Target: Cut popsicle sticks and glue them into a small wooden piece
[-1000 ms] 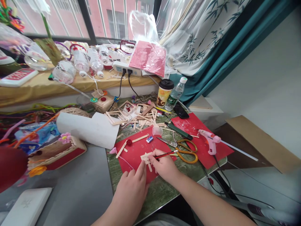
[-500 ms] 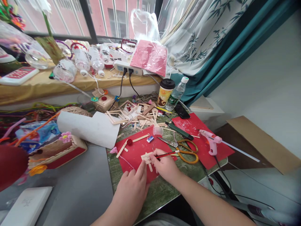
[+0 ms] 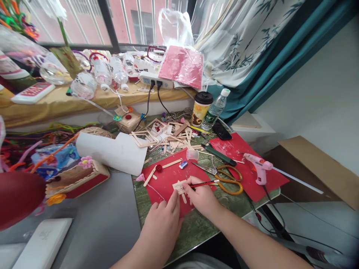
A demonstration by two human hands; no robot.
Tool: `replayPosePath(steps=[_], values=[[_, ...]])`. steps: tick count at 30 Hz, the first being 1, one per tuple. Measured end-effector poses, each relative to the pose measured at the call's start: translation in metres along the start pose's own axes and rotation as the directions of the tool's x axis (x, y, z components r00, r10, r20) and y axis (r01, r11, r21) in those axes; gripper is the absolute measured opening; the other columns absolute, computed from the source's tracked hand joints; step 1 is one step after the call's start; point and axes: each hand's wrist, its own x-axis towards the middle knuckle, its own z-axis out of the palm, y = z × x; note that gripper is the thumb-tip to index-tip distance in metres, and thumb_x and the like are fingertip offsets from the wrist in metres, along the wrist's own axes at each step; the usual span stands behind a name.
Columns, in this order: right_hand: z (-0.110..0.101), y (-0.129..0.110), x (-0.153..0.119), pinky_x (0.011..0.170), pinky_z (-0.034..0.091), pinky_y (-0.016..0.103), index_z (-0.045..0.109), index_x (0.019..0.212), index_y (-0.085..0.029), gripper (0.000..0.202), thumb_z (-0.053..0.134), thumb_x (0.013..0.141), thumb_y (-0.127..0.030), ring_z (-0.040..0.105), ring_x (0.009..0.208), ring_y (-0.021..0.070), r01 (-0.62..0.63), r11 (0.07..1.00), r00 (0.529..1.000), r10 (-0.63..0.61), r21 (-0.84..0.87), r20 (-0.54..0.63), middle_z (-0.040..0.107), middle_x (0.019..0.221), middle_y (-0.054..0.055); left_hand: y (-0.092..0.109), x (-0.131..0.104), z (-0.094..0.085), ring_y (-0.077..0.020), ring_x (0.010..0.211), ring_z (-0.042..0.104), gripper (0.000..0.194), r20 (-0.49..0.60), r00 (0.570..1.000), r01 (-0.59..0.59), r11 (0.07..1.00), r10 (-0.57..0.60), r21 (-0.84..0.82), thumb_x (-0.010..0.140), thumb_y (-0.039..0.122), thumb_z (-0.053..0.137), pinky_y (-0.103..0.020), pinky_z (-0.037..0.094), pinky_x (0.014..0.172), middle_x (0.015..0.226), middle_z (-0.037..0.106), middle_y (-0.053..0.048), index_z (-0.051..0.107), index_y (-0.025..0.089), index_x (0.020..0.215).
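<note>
My right hand (image 3: 203,196) is closed around a red and black pencil (image 3: 204,183). Its tip end is over a small pale panel of craft sticks (image 3: 177,186), which carries faint marks. At the panel's lower left edge, my left hand (image 3: 164,215) holds it with the index finger and thumb, the other fingers curled. One craft stick (image 3: 184,198) extends below the panel. Underneath lies a red sheet (image 3: 168,175). On that sheet are a blue and white eraser (image 3: 183,164), a dark red pompom (image 3: 159,169) and loose craft sticks (image 3: 171,163).
Scissors (image 3: 228,179) with yellow handles and a green utility knife (image 3: 220,154) lie right of the hands. A pink glue gun (image 3: 259,168) rests on another red sheet (image 3: 273,185). Behind stand a paper cup (image 3: 200,110), a water bottle (image 3: 215,110) and a craft-stick pile (image 3: 175,138).
The whole scene has shifted slightly right in view as the camera turned a little left. Both hands keep their places at the craft-stick panel, with the pencil still in my right hand.
</note>
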Motion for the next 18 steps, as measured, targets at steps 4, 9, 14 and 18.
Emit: replayPosePath(steps=[4,9,14,18], values=[[0.0,-0.0001,0.0004,0.051,0.043,0.025,0.055,0.08,-0.025,0.026,0.053,0.101,-0.04,0.055,0.045,0.0138,-0.006,1.0,1.0,0.006,-0.008,0.011,0.056,0.053,-0.007,0.0001,0.0007,-0.0015,-0.0252,0.094,0.07,0.049,-0.002,1.0,-0.003,1.0,0.003,0.018,0.096,0.036,0.058,-0.04,0.057,0.078,0.153,0.054,-0.011,0.061,0.018,0.142],[-0.0002,0.0001,0.0011,0.048,0.041,0.024,0.054,0.078,-0.025,0.026,0.053,0.1,-0.039,0.053,0.044,0.0131,-0.007,1.0,1.0,0.007,-0.029,0.007,0.054,0.054,-0.007,0.0002,0.0005,-0.0031,-0.0253,0.093,0.07,0.05,-0.007,1.0,-0.002,1.0,0.002,0.013,0.096,0.037,0.058,-0.041,0.058,0.078,0.152,0.054,-0.013,0.06,0.017,0.142],[0.0,-0.0001,0.0009,0.046,0.041,0.024,0.054,0.079,-0.025,0.025,0.054,0.1,-0.039,0.052,0.042,0.0127,-0.01,0.999,1.0,0.011,-0.031,0.014,0.054,0.054,-0.007,0.0004,0.0,-0.0031,-0.0246,0.092,0.07,0.048,-0.006,1.0,-0.006,1.0,0.006,0.01,0.095,0.036,0.059,-0.04,0.057,0.077,0.151,0.055,-0.012,0.062,0.018,0.14],[0.0012,0.0031,0.0005,0.045,0.041,0.024,0.054,0.08,-0.025,0.028,0.052,0.101,-0.042,0.052,0.041,0.0129,-0.045,0.998,0.999,0.044,0.033,0.023,0.054,0.053,-0.007,0.0002,-0.0003,-0.0012,-0.0242,0.091,0.07,0.048,-0.03,1.0,-0.003,1.0,0.003,0.017,0.095,0.036,0.06,-0.039,0.056,0.077,0.15,0.056,-0.013,0.062,0.018,0.139]])
